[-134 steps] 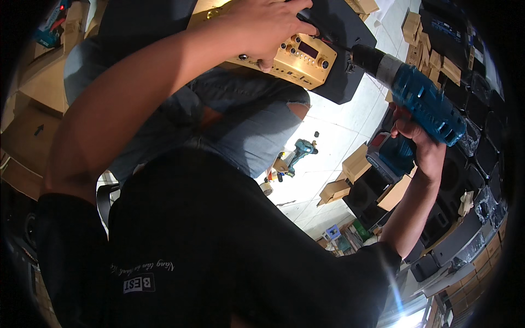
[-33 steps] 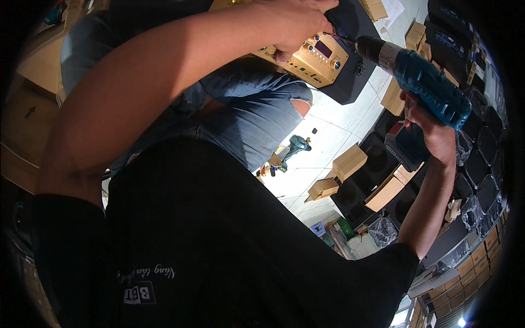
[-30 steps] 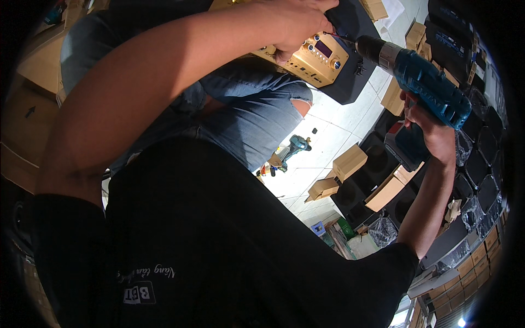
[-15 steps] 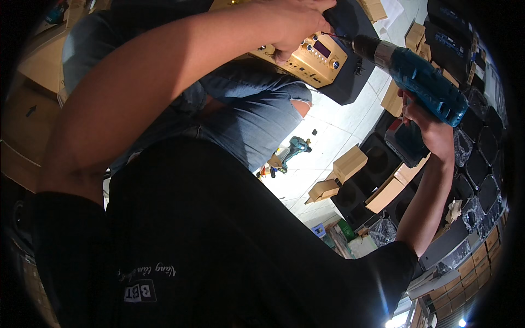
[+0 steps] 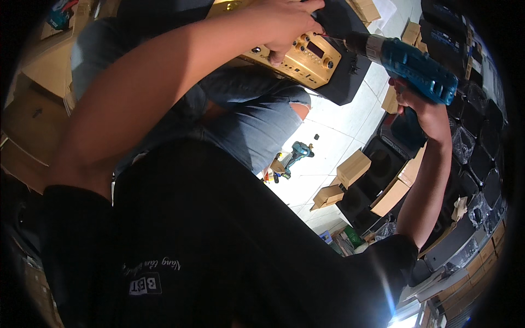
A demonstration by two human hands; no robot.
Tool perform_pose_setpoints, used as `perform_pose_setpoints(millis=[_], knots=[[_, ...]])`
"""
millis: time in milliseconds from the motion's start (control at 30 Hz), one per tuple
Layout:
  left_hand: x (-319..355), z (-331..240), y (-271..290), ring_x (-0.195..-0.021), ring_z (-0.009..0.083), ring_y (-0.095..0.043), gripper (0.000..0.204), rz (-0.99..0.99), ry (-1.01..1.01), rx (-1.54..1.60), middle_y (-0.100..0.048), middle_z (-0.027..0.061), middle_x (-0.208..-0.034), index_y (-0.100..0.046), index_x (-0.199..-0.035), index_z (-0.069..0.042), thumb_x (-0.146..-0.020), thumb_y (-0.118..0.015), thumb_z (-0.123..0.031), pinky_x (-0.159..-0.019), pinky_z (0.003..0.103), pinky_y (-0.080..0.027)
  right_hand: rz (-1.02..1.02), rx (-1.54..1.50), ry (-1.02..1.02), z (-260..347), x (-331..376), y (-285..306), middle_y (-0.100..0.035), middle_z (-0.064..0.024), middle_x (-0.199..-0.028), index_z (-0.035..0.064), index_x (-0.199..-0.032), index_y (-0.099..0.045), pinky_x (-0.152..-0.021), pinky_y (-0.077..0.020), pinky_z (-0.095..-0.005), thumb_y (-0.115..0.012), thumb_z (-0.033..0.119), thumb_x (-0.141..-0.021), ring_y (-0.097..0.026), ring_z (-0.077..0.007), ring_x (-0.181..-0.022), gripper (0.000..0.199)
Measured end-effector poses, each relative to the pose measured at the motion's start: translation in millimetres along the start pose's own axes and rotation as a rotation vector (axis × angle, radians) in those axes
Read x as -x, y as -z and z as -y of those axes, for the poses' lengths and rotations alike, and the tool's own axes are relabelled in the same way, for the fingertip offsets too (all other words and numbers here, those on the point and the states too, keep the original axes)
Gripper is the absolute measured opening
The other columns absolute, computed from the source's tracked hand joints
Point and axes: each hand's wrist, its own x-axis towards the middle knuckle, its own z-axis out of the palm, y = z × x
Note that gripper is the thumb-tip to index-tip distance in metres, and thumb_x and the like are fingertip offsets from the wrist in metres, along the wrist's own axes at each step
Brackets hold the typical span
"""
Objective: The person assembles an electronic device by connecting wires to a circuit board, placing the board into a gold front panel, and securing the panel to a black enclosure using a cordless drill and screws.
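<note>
While the left hand (image 5: 284,22) clamps down on the gold control panel (image 5: 298,54) at upper centre, the right hand (image 5: 418,106) is closed around a blue cordless drill (image 5: 413,65), its bit touching the panel's right end.

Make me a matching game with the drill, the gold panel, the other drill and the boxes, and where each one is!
Things:
1. blue drill
2. gold control panel
3. second drill
4. cardboard boxes

Places:
A. lying alone on the white floor
B. under the left hand
C. in the right hand
D. on the floor beside black speakers

Pairs: 1-C, 2-B, 3-A, 4-D
</note>
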Motion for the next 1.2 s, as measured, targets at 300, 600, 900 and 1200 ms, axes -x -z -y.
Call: perform_pose_setpoints(millis=[300, 600, 900, 1200], knots=[[-6.3, -15.7, -5.4, -0.149, 0.0350, -0.031, 0.098, -0.067, -0.014, -0.079, -0.038, 0.0167, -0.158, -0.056, -0.147, -0.020, -0.060, -0.097, -0.034, -0.120, 0.068, -0.013, -0.168, 0.035, 0.017, -3.0, 73.5, 30.1, -0.073, -0.0072, -0.094, -0.0005, -0.104, -0.072, -0.072, -0.0569, -0.0332, -0.077, 0.003, -0.076, -0.069, -0.0161, -0.080, 0.029], [-55.1, -2.8, -45.9, -0.137, 0.0313, -0.048, 0.045, -0.372, -0.004, 0.195, -0.056, 0.0074, -0.143, -0.063, -0.136, -0.020, -0.093, -0.072, -0.018, -0.119, 0.052, -0.032, -0.566, -1.072, 0.142, -145.2, 171.0, -181.2, -0.067, -0.0178, -0.076, -0.0123, -0.126, -0.053, -0.067, -0.0550, -0.0394, -0.072, 0.023, -0.067, -0.066, -0.0293, -0.066, 0.071], [-148.4, -111.8, -74.9, -0.130, 0.0315, -0.055, 0.048, -0.292, -0.282, -0.036, -0.059, 0.0084, -0.141, -0.064, -0.138, -0.015, -0.091, -0.069, -0.006, -0.111, 0.044, -0.047, -0.395, -2.262, 0.135, -196.9, 144.4, -396.8, -0.054, -0.0086, -0.076, 0.0000, -0.118, -0.061, -0.065, -0.0475, -0.0359, -0.062, 0.019, -0.073, -0.053, -0.0223, -0.066, 0.048], [-181.0, -107.2, -81.8, -0.117, 0.0309, -0.062, 0.028, -0.104, -0.239, -0.171, -0.070, 0.0085, -0.120, -0.076, -0.117, -0.010, -0.090, -0.069, -0.006, -0.101, 0.042, -0.052, -0.188, -2.446, 0.295, -231.2, 122.5, -415.3, -0.053, -0.0069, -0.076, -0.0002, -0.119, -0.060, -0.062, -0.0453, -0.0328, -0.062, 0.021, -0.076, -0.050, -0.0185, -0.067, 0.048]])
